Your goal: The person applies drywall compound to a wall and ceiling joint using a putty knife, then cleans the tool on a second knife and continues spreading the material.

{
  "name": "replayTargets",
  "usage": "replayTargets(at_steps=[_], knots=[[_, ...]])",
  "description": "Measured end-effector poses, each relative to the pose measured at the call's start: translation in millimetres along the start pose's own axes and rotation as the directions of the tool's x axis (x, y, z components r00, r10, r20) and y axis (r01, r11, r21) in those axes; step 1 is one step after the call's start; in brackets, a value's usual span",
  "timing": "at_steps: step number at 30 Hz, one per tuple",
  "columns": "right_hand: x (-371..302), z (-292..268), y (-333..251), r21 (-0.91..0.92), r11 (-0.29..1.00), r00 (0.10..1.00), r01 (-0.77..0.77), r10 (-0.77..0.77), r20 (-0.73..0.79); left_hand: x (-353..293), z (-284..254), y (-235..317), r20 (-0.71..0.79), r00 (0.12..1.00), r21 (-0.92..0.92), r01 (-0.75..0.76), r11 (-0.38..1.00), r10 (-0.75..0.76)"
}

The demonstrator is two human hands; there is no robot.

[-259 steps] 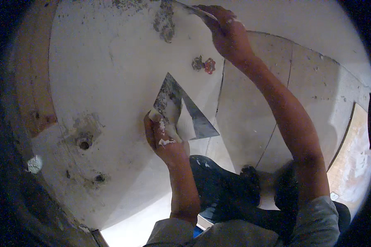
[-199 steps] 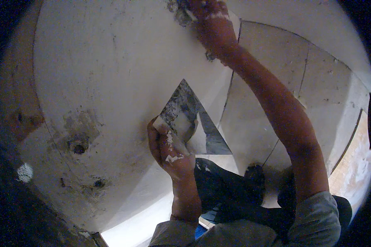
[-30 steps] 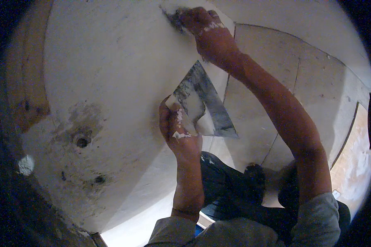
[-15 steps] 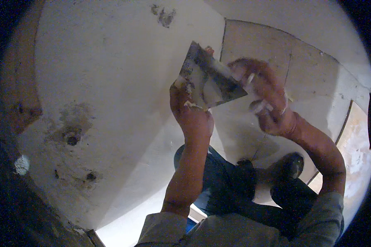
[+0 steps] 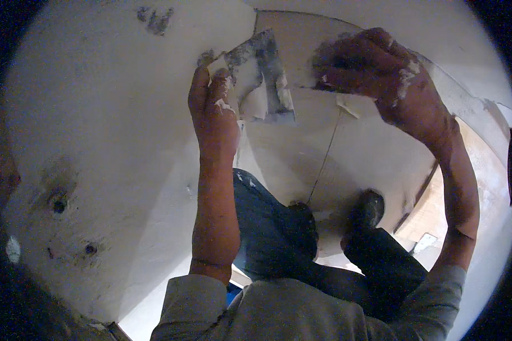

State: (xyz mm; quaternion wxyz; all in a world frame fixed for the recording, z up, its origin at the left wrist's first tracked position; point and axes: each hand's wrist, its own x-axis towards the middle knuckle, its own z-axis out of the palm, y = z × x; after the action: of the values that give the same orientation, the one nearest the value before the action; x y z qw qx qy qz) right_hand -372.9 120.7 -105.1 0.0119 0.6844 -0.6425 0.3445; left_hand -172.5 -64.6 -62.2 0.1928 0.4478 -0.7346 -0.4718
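Observation:
My left hand (image 5: 216, 108) is closed round a wide putty knife (image 5: 270, 85), whose handle I cannot see. Grey and white smears cover its broad, flat blade. White paste sticks to the fingers of that hand. To the right, apart from the blade, my right hand (image 5: 392, 77) reaches toward the wall with its fingers bent together. A thin dark straight edge shows under those fingers; what they grip is too dark and blurred to name. More white paste lies on the back of this hand.
A pale wall (image 5: 125, 108) on the left has two dark holes with stained rims and a dark patch higher up. Beige panels (image 5: 307, 145) with a thin seam stand beyond my hands. My bent legs (image 5: 273, 227) and a dark shoe (image 5: 371, 207) are below.
The hands have moved apart: the left went left and up with the putty knife, the right rose to the right, away from the blade. The view has shifted too.

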Motion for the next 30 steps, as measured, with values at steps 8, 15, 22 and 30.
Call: replayTargets(at_steps=[8,15,22,30], knots=[[-13.8,-0.2,-21.7,-0.178,0.984,1.0,-0.005,0.008,0.014,2.0,11.8,-13.4,0.109,0.973,0.375,-0.23,0.898,0.204],[3.6,-8.4,-33.0,0.009,0.995,0.993,-0.104,0.103,0.051,6.1,1.9,-26.1,0.251,0.808,0.638,-0.552,0.537,0.532],[17.2,30.7,-57.4,0.017,0.996,0.996,-0.084,0.085,-0.034,2.8,4.5,-16.3,0.096,0.893,0.281,-0.448,0.848,0.44],[19.8,20.7,-62.9,-0.024,0.999,0.986,-0.045,0.048,0.161,4.0,-18.2,-23.0,-0.013,0.849,0.465,-0.463,0.755,0.529]])
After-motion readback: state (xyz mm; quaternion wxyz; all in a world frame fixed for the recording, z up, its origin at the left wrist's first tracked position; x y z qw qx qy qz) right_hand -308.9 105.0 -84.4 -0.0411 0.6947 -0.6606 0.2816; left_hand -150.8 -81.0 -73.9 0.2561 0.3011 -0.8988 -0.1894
